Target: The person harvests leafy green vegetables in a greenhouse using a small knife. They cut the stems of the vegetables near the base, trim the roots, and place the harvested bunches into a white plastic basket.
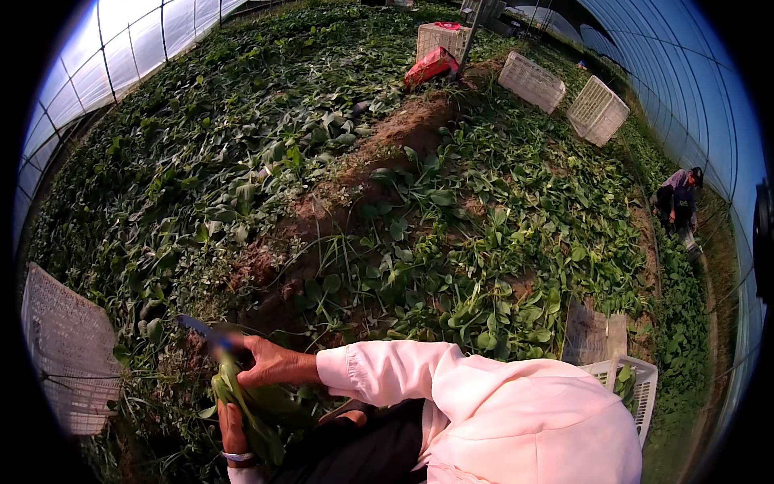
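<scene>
In the lower left, my left hand is wrapped round a leafy green plant, its pale stalks pointing up and its dark leaves hanging down. A white band circles the left wrist. Just above, my right hand is closed at the stalk end, with its fingers bent. A narrow blue, blade-like tool sticks out to the left from the right hand's fingertips. Blur hides where the fingers, tool and stalk ends meet. Both hands are low over the plants, beside a dark trouser leg.
Leafy greens cover the ground, split by a bare soil ridge. White crates stand at left, lower right and far right. A red bag leans by another crate. A person bends at right, beside the tunnel wall.
</scene>
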A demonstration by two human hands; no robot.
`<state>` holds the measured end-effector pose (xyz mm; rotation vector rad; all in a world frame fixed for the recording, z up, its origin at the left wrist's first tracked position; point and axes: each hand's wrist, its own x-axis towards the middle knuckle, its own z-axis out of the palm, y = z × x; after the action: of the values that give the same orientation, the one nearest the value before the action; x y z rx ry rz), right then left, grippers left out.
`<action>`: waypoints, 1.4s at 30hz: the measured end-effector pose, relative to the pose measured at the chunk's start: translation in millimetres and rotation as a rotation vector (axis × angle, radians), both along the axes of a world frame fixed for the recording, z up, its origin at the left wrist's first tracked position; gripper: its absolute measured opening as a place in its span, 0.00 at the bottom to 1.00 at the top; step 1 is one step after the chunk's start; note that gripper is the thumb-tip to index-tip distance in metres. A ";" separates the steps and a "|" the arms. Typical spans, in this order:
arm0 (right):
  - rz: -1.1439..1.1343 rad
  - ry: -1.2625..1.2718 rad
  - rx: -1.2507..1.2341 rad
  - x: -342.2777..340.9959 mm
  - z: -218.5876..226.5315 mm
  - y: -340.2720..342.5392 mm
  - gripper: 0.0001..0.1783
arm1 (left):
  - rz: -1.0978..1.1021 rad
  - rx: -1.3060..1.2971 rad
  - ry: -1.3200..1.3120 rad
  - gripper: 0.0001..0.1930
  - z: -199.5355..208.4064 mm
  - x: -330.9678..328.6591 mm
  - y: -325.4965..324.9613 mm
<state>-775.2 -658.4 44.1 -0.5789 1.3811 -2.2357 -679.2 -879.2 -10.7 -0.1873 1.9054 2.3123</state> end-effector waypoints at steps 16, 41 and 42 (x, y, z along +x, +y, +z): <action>0.435 -0.244 0.218 1.9 -50.1 -43.2 0.31 | 0.155 -0.283 -0.047 0.15 -16.3 26.9 15.8; 0.659 -0.129 0.843 19.5 -247.2 -158.7 0.26 | 0.111 -1.285 -0.317 0.19 -60.1 103.4 -117.1; 0.656 -0.095 0.864 18.9 -254.7 -170.2 0.26 | -0.002 -1.403 -0.239 0.20 -75.9 90.8 -119.4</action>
<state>-756.3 -828.6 -210.6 -0.4901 1.6201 -1.0091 -588.5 -998.6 -86.6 -0.5250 2.8864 0.4998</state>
